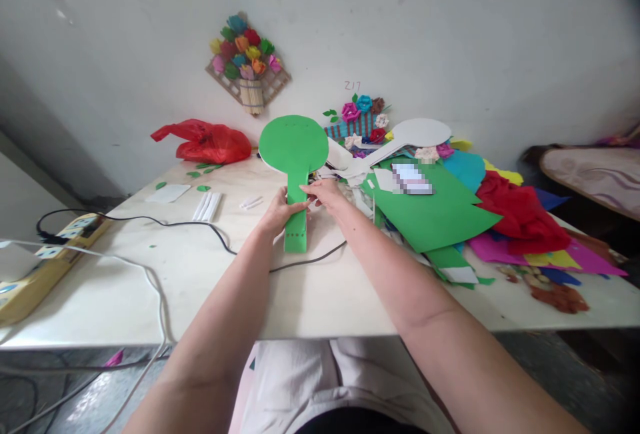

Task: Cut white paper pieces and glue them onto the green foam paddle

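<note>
A green paddle-shaped cutout (293, 144) with a round head and a straight handle is held upright over the table, its pale edge showing at the lower left of the head. My left hand (281, 211) grips the handle from the left, thumb across the front. From the right, my right hand (325, 195) pinches the handle's edge a little higher, fingers partly hidden behind it. Small dark marks run across the handle near its bottom. Behind and to the right lies a white cutout (421, 133) of similar shape, on a heap of paper scraps.
White glue sticks (207, 207) and a white paper piece (169, 193) lie left, near a red plastic bag (213, 143). A black cable (310, 261) crosses the table from a power strip (55, 257). Green sheets (430, 214), a phone (413, 179) and red cloth (520, 214) cover the right.
</note>
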A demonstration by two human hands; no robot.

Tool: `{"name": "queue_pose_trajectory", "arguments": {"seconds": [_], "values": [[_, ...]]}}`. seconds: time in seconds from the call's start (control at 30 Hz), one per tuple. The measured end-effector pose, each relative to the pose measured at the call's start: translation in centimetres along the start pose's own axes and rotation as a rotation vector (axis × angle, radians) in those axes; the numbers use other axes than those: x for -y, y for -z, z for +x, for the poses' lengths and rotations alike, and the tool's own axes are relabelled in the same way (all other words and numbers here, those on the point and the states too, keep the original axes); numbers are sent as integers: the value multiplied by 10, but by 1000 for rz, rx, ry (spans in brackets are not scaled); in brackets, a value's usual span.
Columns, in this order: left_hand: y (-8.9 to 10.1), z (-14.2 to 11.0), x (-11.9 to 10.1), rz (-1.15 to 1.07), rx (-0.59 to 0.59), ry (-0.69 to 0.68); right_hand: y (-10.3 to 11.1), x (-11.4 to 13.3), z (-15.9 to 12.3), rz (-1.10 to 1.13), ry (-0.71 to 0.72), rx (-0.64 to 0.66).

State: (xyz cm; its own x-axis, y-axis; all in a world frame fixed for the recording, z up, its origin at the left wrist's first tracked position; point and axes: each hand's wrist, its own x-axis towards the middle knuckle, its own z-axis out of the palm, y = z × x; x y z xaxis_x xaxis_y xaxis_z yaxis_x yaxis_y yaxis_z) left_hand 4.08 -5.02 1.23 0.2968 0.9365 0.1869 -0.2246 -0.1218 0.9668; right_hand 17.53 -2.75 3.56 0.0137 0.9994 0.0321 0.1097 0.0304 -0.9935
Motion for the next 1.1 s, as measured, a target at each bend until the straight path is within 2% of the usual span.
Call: {"name": "queue_pose_trajectory", "arguments": {"seconds": [0.13, 0.3, 0.37, 0.5, 0.6, 0.8, 1.1], "values": [[-2, 1, -1, -9, -38, -11, -1, -1, 0, 19, 19, 15], [-3, 2, -4, -36, -182, -68, 6, -1, 0, 71, -27, 73], [0, 4, -3, -60, -229, -118, 10, -2, 0, 42, -73, 145], [7, 10, 0, -108, -310, -188, 12, -4, -3, -20, -106, 374], [10, 13, 1, -115, -388, -212, 5, -5, -8, -51, -90, 442], [10, 12, 1, -117, -398, -202, -11, -9, -14, -92, -90, 396], [7, 10, -4, -157, -431, -159, -18, -8, -16, 48, -124, 361]]}}
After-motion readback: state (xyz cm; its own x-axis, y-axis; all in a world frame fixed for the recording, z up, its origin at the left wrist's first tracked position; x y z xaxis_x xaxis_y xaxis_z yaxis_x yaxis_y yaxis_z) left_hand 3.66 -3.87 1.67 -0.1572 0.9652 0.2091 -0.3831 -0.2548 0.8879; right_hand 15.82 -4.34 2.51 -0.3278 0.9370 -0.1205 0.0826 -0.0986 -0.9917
